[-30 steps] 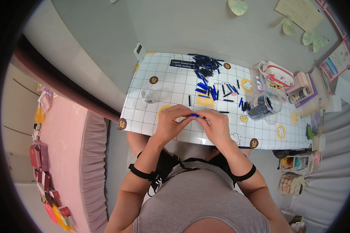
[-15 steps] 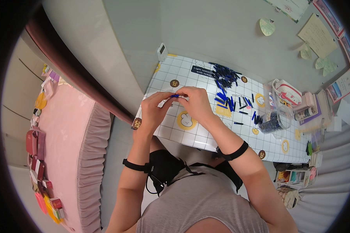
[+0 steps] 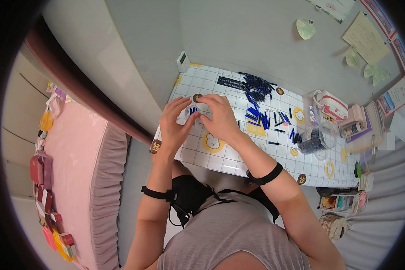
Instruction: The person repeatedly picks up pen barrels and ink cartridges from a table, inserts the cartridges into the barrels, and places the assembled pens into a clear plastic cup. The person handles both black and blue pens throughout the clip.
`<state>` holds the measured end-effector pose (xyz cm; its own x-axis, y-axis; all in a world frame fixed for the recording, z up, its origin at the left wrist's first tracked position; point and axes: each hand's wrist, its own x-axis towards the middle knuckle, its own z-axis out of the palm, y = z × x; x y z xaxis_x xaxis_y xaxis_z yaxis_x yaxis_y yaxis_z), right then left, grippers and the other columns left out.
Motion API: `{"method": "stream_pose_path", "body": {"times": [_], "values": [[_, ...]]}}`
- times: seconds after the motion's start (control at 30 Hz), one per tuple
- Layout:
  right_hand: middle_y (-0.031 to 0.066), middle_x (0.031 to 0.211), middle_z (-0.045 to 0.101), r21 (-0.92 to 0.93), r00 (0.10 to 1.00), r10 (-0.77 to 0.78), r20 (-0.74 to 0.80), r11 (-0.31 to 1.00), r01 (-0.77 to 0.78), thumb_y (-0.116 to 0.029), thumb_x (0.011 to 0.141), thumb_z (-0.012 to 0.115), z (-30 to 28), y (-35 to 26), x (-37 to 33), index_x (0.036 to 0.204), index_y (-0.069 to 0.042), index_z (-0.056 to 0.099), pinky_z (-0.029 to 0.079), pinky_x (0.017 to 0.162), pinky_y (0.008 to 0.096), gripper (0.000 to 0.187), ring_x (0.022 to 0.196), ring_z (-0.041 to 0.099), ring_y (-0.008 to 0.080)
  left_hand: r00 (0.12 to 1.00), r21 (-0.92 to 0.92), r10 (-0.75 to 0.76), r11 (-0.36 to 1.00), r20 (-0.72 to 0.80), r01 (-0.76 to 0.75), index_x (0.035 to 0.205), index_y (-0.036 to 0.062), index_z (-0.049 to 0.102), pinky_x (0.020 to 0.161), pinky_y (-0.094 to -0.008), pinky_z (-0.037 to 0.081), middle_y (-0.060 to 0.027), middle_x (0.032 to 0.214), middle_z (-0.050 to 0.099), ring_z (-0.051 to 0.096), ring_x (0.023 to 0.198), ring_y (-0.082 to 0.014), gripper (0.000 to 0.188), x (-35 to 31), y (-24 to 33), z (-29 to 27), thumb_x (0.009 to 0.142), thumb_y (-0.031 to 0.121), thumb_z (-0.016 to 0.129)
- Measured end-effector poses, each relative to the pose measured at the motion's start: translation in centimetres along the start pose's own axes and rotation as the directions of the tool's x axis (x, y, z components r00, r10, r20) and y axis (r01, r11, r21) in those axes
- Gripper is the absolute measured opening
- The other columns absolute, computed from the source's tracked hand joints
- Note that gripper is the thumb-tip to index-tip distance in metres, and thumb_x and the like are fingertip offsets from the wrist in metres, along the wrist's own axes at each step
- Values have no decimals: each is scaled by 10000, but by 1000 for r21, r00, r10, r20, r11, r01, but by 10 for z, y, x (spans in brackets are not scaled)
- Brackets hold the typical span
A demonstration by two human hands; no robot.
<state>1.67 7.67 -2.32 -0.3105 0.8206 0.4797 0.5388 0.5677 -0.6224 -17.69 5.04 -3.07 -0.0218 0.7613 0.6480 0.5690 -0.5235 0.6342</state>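
My left hand (image 3: 176,123) and my right hand (image 3: 220,118) are over the table's left part, fingers stretched and apart, thumb tips close together. Between them a few short blue ink cartridges (image 3: 193,110) stand in or over a small clear round container (image 3: 182,118), partly hidden by my fingers. Neither hand visibly grips anything. To the right lie loose blue cartridges (image 3: 264,120) and several dark ones. Farther back is a dense heap of dark blue and black cartridges (image 3: 258,85).
A clear plastic jar (image 3: 317,140) of cartridges lies at the right of the grid-patterned table (image 3: 238,155). Behind it are a white and red pouch (image 3: 332,105) and notebooks (image 3: 366,121). A small white device (image 3: 182,61) stands at the far left corner. A pink bed (image 3: 76,171) is at left.
The blue cartridges pinched between both hands' fingertips are let go and now sit at the clear container. My fingers have spread apart.
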Motion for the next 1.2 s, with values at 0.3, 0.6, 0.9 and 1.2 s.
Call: {"method": "stream_pose_path", "body": {"times": [0.3,0.6,0.9,1.2], "values": [[171,1441,664,-104,977,184,-105,975,-195,-93,929,831,-73,43,-67,1345,-18,714,495,1163,487,438,1355,576,412,983,-153,120,983,139,-99,1237,26,798,1044,-471,588,-168,1275,780,712,1253,-395,341,1,57,63,905,29,876],[184,1292,600,-254,953,238,-186,926,-281,-13,933,796,-113,45,-169,1215,-15,722,511,1025,490,291,1159,577,410,907,49,112,988,407,-144,1319,-27,722,1096,-497,544,-197,1442,662,640,1313,-410,355,-38,79,164,966,-13,681],[175,1249,619,-208,936,251,-246,930,-304,56,931,766,-121,82,-171,1146,-7,727,525,1026,487,227,1159,596,396,929,98,168,973,331,-210,1267,-29,734,1034,-483,558,-166,1330,675,645,1221,-384,332,-44,79,189,937,-41,702],[168,1220,623,-335,916,307,-257,861,-383,-115,969,826,-119,90,-140,1229,-37,691,526,1004,487,304,1159,600,401,933,-22,137,990,333,-138,1254,7,747,1039,-492,551,-166,1267,698,630,1199,-414,318,-41,78,183,938,-30,756]]}}
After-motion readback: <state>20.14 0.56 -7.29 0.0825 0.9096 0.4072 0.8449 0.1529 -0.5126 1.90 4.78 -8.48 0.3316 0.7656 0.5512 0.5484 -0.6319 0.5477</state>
